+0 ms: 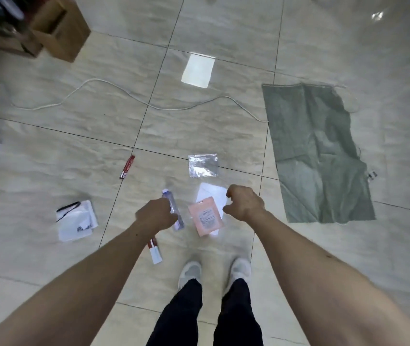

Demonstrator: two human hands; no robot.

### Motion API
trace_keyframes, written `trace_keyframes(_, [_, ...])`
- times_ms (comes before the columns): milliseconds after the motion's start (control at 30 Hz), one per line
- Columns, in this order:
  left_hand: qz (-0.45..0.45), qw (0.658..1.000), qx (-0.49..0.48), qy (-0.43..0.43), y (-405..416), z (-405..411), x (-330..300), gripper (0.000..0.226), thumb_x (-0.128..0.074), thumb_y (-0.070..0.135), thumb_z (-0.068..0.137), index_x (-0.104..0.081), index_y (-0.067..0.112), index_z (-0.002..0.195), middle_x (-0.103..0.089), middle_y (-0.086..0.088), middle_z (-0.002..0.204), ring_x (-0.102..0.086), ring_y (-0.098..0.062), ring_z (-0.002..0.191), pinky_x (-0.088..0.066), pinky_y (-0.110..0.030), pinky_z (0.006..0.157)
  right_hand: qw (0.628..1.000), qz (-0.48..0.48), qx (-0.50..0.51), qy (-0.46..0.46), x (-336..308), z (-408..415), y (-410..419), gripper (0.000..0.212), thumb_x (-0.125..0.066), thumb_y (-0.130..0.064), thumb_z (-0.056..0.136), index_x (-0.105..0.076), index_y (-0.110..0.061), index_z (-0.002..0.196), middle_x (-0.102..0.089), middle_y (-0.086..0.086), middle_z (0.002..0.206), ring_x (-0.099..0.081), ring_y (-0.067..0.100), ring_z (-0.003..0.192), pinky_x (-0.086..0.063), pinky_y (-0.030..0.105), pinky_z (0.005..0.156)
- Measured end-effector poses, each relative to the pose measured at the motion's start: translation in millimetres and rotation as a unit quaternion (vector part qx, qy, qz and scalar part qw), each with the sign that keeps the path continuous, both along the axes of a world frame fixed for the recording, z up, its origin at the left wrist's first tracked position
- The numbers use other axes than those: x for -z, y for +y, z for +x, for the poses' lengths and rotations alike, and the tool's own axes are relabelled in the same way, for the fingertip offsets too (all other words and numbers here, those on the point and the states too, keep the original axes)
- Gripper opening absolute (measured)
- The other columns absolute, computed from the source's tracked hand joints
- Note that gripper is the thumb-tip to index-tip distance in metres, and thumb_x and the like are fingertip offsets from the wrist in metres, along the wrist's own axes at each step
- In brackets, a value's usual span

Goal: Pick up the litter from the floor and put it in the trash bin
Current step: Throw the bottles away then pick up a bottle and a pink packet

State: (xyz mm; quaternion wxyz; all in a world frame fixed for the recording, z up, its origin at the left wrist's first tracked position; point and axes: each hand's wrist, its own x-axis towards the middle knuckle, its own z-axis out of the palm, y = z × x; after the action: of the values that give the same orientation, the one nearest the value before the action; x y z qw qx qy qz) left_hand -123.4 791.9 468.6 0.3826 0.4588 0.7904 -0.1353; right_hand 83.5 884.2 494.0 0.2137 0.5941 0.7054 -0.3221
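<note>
Litter is scattered over the tiled floor in front of my feet. A clear plastic bottle (173, 208) lies just right of my left hand (155, 216), whose fingers curl downward out of sight; whether they touch the bottle is unclear. A pink packet (206, 219) rests on a white sheet (211, 193), directly left of my right hand (245, 203), which hovers loosely curled and holds nothing. Farther out lie a clear plastic bag (203, 165), a red stick wrapper (127, 167), a red-and-white tube (155, 251) and a white pouch with a black strip (76, 221). No trash bin is in view.
A green woven sack (318, 156) lies flat on the right. A white cord (124, 92) snakes across the floor beyond the litter. Cardboard boxes (59, 28) stand at the top left. My white shoes (214, 270) are just behind the pink packet.
</note>
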Motion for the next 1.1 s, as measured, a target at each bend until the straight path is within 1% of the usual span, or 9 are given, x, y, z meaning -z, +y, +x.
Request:
trace_keyframes(200, [-0.019,0.995,-0.097,0.021,27,14,100,0.031,-0.056,0.034,0.084,-0.057,0.02,0.112,-0.062,0.0,0.108,-0.056,-0.019,0.089,-0.038,-0.027,0.068,0.994,-0.013,-0.111,-0.002,114,3,53,0.041,-0.061,-0.021,0.085,-0.053,-0.02,0.125,-0.056,0.0,0.123,-0.056,0.022,0.114,-0.042,0.029,0.076])
trace_keyframes(433, [-0.009,0.987,-0.161,0.022,26,17,277,0.042,-0.058,0.033,0.086,-0.049,0.014,0.121,-0.06,-0.005,0.108,-0.061,-0.023,0.097,-0.043,-0.028,0.071,0.979,-0.025,-0.2,-0.001,303,-8,73,0.05,-0.071,-0.03,0.082,-0.05,-0.02,0.126,-0.054,0.002,0.123,-0.055,0.023,0.116,-0.04,0.03,0.076])
trace_keyframes(533, [0.006,0.982,-0.19,0.017,25,13,357,0.062,-0.065,0.039,0.082,-0.04,0.012,0.132,-0.056,-0.01,0.112,-0.06,-0.028,0.101,-0.049,-0.034,0.08,0.973,-0.019,-0.229,0.003,388,-16,76,0.056,-0.076,-0.031,0.078,-0.05,-0.019,0.126,-0.052,0.003,0.123,-0.052,0.023,0.117,-0.039,0.031,0.076])
trace_keyframes(633, [0.005,0.978,-0.208,0.031,23,8,432,0.095,-0.07,0.053,0.076,-0.021,0.012,0.147,-0.048,-0.015,0.128,-0.055,-0.033,0.116,-0.047,-0.041,0.092,0.963,0.002,-0.27,0.012,467,-23,77,0.068,-0.081,-0.034,0.071,-0.048,-0.017,0.128,-0.049,0.003,0.125,-0.047,0.024,0.119,-0.04,0.033,0.078])
trace_keyframes(700, [0.009,0.975,-0.218,0.037,23,3,471,0.108,-0.072,0.058,0.073,-0.012,0.013,0.15,-0.044,-0.016,0.132,-0.052,-0.034,0.12,-0.046,-0.042,0.095,0.952,0.021,-0.304,0.014,508,-27,78,0.078,-0.084,-0.039,0.064,-0.045,-0.018,0.129,-0.047,0.003,0.127,-0.045,0.025,0.12,-0.04,0.034,0.083])
trace_keyframes(800, [0.036,0.967,-0.25,0.034,23,-6,519,0.118,-0.076,0.057,0.069,-0.005,0.009,0.15,-0.042,-0.019,0.135,-0.051,-0.036,0.122,-0.044,-0.043,0.094,0.935,0.046,-0.351,0.005,553,-32,79,0.085,-0.085,-0.045,0.055,-0.044,-0.02,0.125,-0.045,0.002,0.125,-0.044,0.025,0.118,-0.038,0.037,0.088])
trace_keyframes(900, [0.067,0.96,-0.27,0.041,24,-12,543,0.119,-0.08,0.051,0.068,-0.005,0.004,0.148,-0.047,-0.023,0.133,-0.054,-0.039,0.118,-0.045,-0.042,0.09,0.919,0.07,-0.388,-0.009,576,-35,78,0.085,-0.085,-0.046,0.053,-0.044,-0.019,0.123,-0.046,0.002,0.123,-0.045,0.025,0.117,-0.037,0.039,0.092])
trace_keyframes(1000, [0.09,0.959,-0.267,0.037,22,-13,555,0.121,-0.079,0.045,0.072,0.004,0.001,0.148,-0.054,-0.023,0.128,-0.058,-0.038,0.113,-0.046,-0.038,0.084,0.906,0.108,-0.409,-0.028,590,-35,79,0.077,-0.081,-0.034,0.059,-0.044,-0.019,0.125,-0.05,0.002,0.121,-0.048,0.025,0.116,-0.036,0.039,0.095])
trace_keyframes(1100, [0.106,0.959,-0.258,0.045,19,-13,555,0.118,-0.077,0.043,0.074,0.003,0.0,0.148,-0.057,-0.02,0.123,-0.059,-0.037,0.109,-0.044,-0.036,0.078,0.907,0.089,-0.409,-0.039,595,-33,78,0.056,-0.075,-0.024,0.067,-0.054,-0.026,0.119,-0.063,-0.002,0.113,-0.056,0.021,0.114,-0.034,0.037,0.094])
